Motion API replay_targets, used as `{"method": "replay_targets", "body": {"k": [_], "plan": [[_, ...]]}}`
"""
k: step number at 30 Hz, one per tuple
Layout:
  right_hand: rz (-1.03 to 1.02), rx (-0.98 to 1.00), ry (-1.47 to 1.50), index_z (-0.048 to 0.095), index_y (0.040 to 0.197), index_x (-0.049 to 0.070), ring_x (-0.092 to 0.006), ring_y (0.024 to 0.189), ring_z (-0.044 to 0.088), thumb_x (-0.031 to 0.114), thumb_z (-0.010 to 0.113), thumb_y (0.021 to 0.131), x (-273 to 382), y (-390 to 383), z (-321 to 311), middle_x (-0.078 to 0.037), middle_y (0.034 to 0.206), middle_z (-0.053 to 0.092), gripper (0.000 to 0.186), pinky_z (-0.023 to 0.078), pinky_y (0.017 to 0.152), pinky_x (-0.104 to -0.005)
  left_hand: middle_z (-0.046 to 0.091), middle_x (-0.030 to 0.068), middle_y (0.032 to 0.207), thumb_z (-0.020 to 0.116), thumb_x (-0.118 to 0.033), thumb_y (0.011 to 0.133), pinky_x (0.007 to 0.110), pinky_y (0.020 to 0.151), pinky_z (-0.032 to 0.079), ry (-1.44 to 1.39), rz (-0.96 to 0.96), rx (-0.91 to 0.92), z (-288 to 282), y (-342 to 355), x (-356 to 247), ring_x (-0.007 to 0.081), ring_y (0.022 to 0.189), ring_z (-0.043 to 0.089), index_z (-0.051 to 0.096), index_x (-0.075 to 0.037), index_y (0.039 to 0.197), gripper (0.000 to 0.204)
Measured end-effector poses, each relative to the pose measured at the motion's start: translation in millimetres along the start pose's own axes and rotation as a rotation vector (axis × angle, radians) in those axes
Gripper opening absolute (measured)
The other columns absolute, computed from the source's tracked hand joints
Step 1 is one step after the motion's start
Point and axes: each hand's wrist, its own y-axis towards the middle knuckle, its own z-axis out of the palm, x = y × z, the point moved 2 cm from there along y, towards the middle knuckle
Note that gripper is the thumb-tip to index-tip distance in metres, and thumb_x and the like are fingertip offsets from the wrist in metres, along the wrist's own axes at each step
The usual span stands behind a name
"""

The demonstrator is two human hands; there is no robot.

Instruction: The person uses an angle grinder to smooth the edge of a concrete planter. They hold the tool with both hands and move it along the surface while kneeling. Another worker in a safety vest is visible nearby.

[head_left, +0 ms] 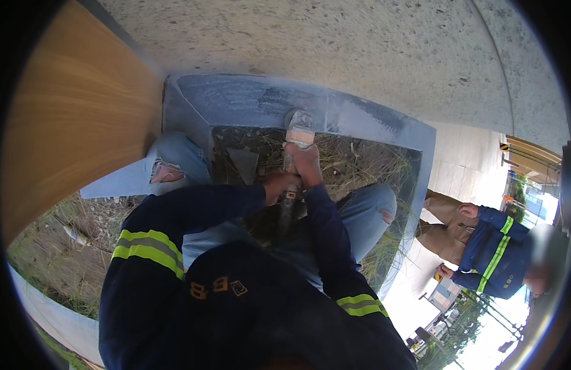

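Both my hands are closed around a dusty power tool that looks like an angle grinder (289,165). My right hand (306,164) wraps its body just behind the pale, dust-caked head (299,128). Lower down, my left hand (278,186) grips the rear part, fingers partly hidden. The head rests at the inner edge of a grey stone ledge (242,102), whose top shows darker scuffed patches. Whether the disc touches the stone cannot be made out. Below my hands, the tool's back end blurs into shadow between my knees.
A rough concrete wall (335,43) rises behind the ledge, and a wood-toned panel (82,117) stands at left. Dry grass and soil (353,154) fill the bed inside, with a loose grey slab piece (243,165). Another person (489,246) stands at right on pale paving.
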Motion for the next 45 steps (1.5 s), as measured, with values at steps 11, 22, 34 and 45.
{"method": "replay_targets", "body": {"k": [11, 22, 34, 45], "plan": [[-0.073, 0.121, 0.015, 0.071, 0.108, -0.001, -0.0161, 0.085, 0.069, 0.021, 0.084, 0.08, -10.8, 7.6, 29.5, -0.007, 0.097, 0.073, 0.038, 0.055, 0.075, -0.0344, 0.071, 0.0076, 0.099, 0.067, -0.015, 0.086, 0.034, 0.08, 0.053, 0.079, 0.095, -0.03, -24.6, 2.0, 18.4, 0.0194, 0.09, 0.07, 0.07, -0.004, 0.106, 0.024], [-0.131, -0.033, 0.0, 0.073, 0.104, -0.004, -0.024, 0.087, 0.073, 0.028, 0.086, 0.075, -23.4, 16.3, 16.1, -0.013, 0.095, 0.075, 0.044, 0.056, 0.078, -0.0405, 0.07, 0.0081, 0.097, 0.063, -0.018, 0.091, 0.036, 0.079, 0.054, 0.001, 0.022, 0.045, -24.3, 19.9, 18.4, 0.0227, 0.088, 0.07, 0.067, -0.004, 0.108, 0.022], [0.065, -0.511, 0.287, 0.009, 0.158, -0.013, -0.026, 0.058, 0.068, 0.022, 0.057, 0.1, 17.3, 43.1, -166.5, -0.02, 0.089, 0.072, 0.083, 0.055, 0.052, -0.0385, 0.066, 0.0045, 0.095, 0.074, -0.018, 0.084, 0.035, 0.081, 0.054, 0.041, 0.083, 0.028, -14.9, 6.4, 6.0, 0.0199, 0.091, 0.068, 0.065, -0.008, 0.105, 0.024], [-0.11, 0.055, -0.177, 0.056, 0.124, -0.012, -0.0294, 0.098, 0.071, 0.038, 0.086, 0.079, 15.4, -15.2, 5.0, -0.021, 0.107, 0.07, 0.074, 0.056, 0.084, -0.0409, 0.072, 0.009, 0.087, 0.075, -0.003, 0.077, 0.035, 0.069, 0.055, -0.056, 0.065, -0.042, -15.6, -0.9, 4.9, 0.0207, 0.076, 0.071, 0.07, 0.002, 0.094, 0.019]]}}
